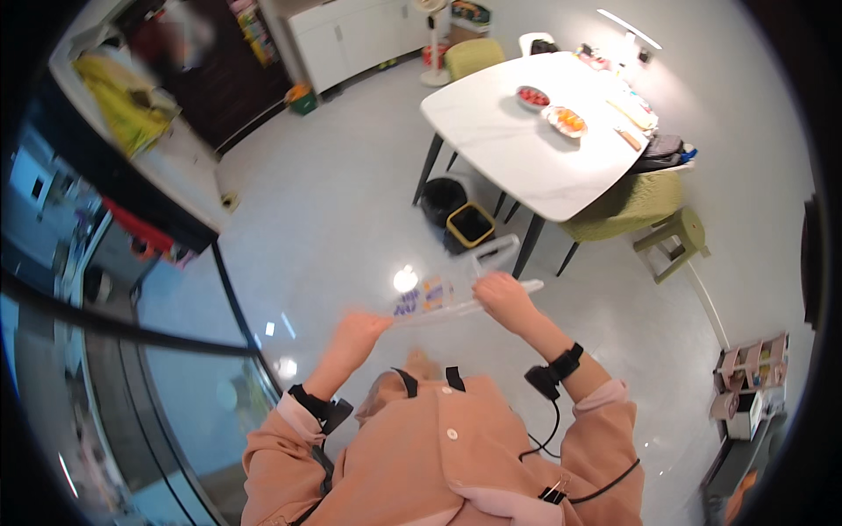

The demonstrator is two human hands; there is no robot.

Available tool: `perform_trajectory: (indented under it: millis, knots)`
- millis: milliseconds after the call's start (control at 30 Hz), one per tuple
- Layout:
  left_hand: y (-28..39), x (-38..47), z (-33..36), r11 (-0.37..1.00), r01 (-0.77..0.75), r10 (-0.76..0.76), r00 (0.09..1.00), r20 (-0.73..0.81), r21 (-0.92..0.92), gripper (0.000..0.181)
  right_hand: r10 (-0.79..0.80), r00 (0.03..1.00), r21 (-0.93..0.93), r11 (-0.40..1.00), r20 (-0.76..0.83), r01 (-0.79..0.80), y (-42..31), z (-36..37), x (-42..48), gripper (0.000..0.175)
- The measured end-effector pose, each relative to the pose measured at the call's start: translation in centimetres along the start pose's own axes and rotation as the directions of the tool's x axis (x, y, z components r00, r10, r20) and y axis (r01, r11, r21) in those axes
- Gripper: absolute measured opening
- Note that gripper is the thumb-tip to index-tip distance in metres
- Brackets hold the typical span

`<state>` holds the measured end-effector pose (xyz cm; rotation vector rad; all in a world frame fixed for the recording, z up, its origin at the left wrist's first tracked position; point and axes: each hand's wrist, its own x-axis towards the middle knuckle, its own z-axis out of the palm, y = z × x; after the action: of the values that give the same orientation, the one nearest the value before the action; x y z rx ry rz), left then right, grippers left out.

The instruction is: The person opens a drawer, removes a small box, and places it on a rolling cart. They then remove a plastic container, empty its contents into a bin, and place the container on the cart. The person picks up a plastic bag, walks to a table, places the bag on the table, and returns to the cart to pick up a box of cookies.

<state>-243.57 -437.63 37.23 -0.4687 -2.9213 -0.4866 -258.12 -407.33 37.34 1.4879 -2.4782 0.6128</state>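
A thin clear plastic bag (454, 304) with purple and orange print is stretched sideways between my two hands. My left hand (358, 336), slightly blurred, is closed on its left end. Near the handle end, my right hand (503, 297) grips the bag, and its loop handles stick out past the fingers to the upper right. Both wrists wear black straps with small devices. Whether anything is inside the bag I cannot tell.
Ahead stand a black-lined bin (443, 199) and a yellow-rimmed bin (471, 225), beside a white table (487, 141) with two bowls of fruit. A green chair (618, 209) and stool (687, 233) are at the right. A black-framed glass partition (230, 296) is at the left.
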Motion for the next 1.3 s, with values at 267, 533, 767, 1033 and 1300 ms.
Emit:
perform_trajectory:
  millis: [267, 533, 767, 1033, 1300]
  knots:
    - [-5.1, 22.3, 2.7, 0.963, -0.113, 0.135, 0.988, 0.073, -0.244, 0.016, 0.433, 0.867, -0.058, 0.886, -0.249, -0.459, 9.9, -6.7, 0.4, 0.021]
    - [-5.2, 42.8, 4.6, 0.797, -0.385, 0.269, 0.916, -0.297, -0.465, 0.024, 0.323, 0.811, -0.226, 0.851, -0.487, -0.475, 21.9, -14.2, 4.6, 0.024]
    - [-8.7, 51.7, 8.2, 0.784, -0.385, 0.341, 0.923, -0.182, -0.487, 0.027, 0.330, 0.882, -0.214, 0.886, -0.335, -0.412, 30.4, -9.2, 4.8, 0.016]
    - [-14.1, 56.2, 19.8, 0.753, -0.417, 0.623, 0.700, 0.349, -0.509, 0.027, 0.707, 0.705, -0.018, 0.706, 0.048, -0.708, 32.8, 3.6, 1.4, 0.011]
    - [-15.5, 60.1, 22.4, 0.831, -0.034, 0.393, 0.741, 0.544, -0.555, 0.020, 0.973, 0.005, 0.098, -0.018, 0.232, -0.995, 34.9, 4.9, 1.9, 0.020]
